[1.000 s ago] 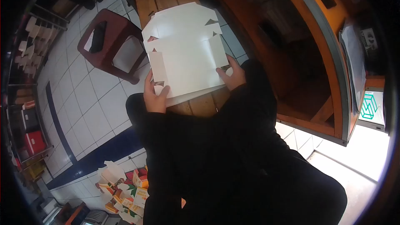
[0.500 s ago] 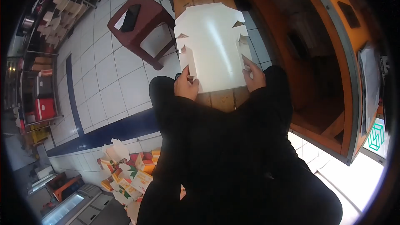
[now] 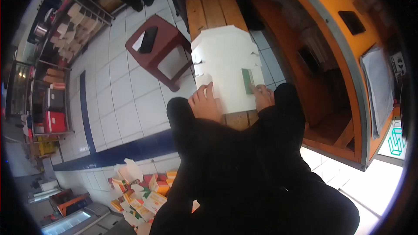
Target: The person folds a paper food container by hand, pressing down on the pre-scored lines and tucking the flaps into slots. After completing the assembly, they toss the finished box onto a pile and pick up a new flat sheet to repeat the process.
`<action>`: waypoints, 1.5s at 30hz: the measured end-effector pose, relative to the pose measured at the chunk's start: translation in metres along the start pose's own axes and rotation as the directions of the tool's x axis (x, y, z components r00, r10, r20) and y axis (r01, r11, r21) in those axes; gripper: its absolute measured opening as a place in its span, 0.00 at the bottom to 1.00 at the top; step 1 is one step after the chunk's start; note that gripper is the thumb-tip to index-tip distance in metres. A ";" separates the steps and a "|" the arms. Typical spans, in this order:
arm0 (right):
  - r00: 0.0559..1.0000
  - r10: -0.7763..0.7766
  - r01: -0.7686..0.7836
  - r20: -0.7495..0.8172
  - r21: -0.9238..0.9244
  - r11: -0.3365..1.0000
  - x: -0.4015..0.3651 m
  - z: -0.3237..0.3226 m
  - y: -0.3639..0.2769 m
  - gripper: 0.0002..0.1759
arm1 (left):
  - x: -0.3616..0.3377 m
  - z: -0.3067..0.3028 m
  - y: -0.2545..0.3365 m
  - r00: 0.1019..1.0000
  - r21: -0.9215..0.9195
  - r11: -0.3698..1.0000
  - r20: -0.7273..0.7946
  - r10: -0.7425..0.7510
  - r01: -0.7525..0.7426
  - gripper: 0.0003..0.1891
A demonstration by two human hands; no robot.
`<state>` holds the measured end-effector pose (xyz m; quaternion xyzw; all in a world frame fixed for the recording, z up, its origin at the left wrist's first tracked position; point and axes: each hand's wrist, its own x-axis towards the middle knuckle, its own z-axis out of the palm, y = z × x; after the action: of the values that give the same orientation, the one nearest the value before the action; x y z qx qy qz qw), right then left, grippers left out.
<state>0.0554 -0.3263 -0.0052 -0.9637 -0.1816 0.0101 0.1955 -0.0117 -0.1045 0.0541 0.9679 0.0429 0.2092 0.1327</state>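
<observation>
Pressing carton [image 3: 226, 61] (left hand [image 3: 207, 103] palm-down)

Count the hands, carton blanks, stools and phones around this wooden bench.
Hands: 2 (left hand, right hand)
White carton blank: 1
Red-brown stool: 1
Black phone: 1
Total: 5

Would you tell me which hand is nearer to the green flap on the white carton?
Right. The right hand rests just below the green flap, fingertips at its edge; the left hand presses the white carton on its opposite side.
</observation>
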 end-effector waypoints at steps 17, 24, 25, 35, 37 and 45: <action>0.859 0.510 -0.102 -0.041 0.963 0.250 -0.031 -0.015 0.010 0.41 | 0.047 0.098 0.065 0.664 -0.695 -0.043 0.702 -0.257 0.718 0.13; 0.940 0.340 -0.100 0.010 0.964 0.247 -0.035 -0.022 -0.006 0.21 | 0.043 0.100 0.081 0.712 -0.780 -0.149 0.618 -0.333 0.608 0.13; 0.941 0.339 -0.096 0.008 0.965 0.245 -0.035 -0.021 -0.007 0.21 | 0.041 0.105 0.080 0.730 -0.796 -0.122 0.595 -0.337 0.592 0.14; 0.910 0.378 -0.085 -0.171 0.815 0.573 -0.034 -0.025 -0.013 0.11 | 0.021 0.091 0.097 0.883 -0.727 0.502 0.392 -0.257 0.469 0.18; 0.905 0.390 -0.089 -0.171 0.820 0.565 -0.032 -0.022 -0.011 0.11 | 0.019 0.093 0.095 0.866 -0.718 0.485 0.429 -0.256 0.499 0.17; 0.862 0.472 -0.172 -0.186 0.769 0.616 -0.027 -0.008 -0.002 0.14 | 0.008 0.094 0.095 0.914 -0.577 0.710 0.279 -0.294 0.405 0.16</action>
<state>0.0305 -0.3372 0.0013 -0.8042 0.0579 -0.0648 0.5880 0.0369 -0.2174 0.0011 0.8567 0.1430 0.1007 0.4853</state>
